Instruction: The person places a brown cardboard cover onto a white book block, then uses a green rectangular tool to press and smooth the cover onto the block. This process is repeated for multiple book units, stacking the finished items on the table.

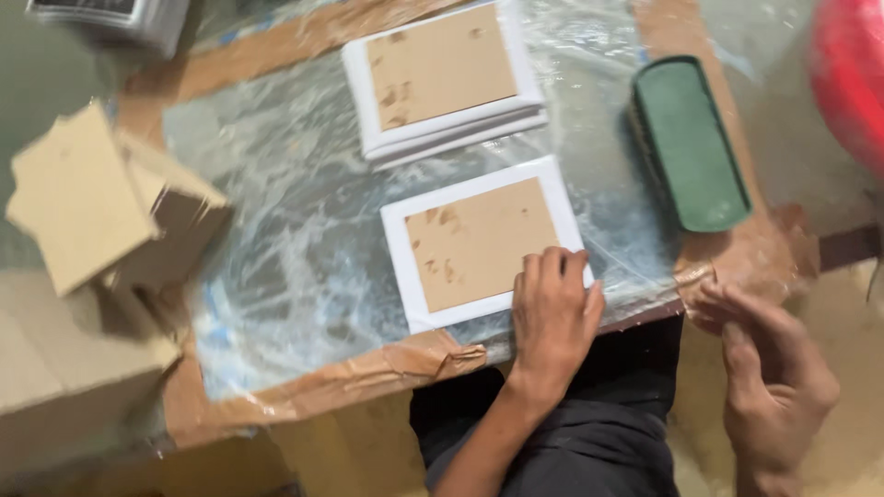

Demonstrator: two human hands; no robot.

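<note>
Plastic-covered board; left hand flat, fingers spread, on white-bordered brown card; right hand loose, empty; finished stack behind

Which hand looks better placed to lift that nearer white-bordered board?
Probably the left hand: it already rests on the nearer white-bordered brown cardboard panel, by its corner. The right hand sits off the taped table edge.

Matt brown board in smooth white paper border; glossy crinkled plastic sheet; matt cardboard squares
</note>
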